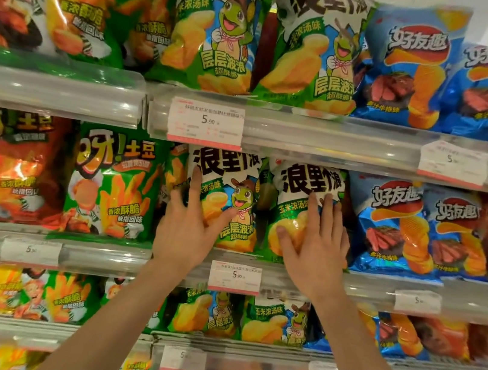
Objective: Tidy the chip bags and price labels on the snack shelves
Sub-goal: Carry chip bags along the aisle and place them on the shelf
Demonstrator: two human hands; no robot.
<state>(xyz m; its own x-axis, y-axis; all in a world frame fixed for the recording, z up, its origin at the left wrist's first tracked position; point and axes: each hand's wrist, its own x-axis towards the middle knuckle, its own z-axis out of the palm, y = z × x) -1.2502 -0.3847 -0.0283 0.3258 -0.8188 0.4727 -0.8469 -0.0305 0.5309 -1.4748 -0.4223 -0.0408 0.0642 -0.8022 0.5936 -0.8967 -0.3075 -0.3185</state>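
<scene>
we reach both bare forearms up from the bottom of the view to the middle shelf. our left hand lies flat against the front of the left green corn-soup chip bag, fingers straight and spread, the index finger pointing up toward the black lettering and the thumb angled out across the cartoon turtle; it grips nothing, only presses on the bag. our right hand lies the same way on the right green corn-soup chip bag just beside it, fingers straight and fanned upward, thumb stretched left over the yellow chips printed on the pack, holding nothing. both bags stand upright, side by side, behind the clear shelf rail. between our wrists a white price label reading 5.90 sits in that rail, below the gap between the two bags. left of our hands stands a green potato-stick bag and beyond it a red potato-stick bag; right of our hands stand blue steak-flavour chip bags. the shelf above carries the same brands in the same order, with a larger price label in its rail and another price label further right. the shelf below shows more green and blue bags, partly hidden by our forearms, and its labels are too blurred to read fully.
</scene>
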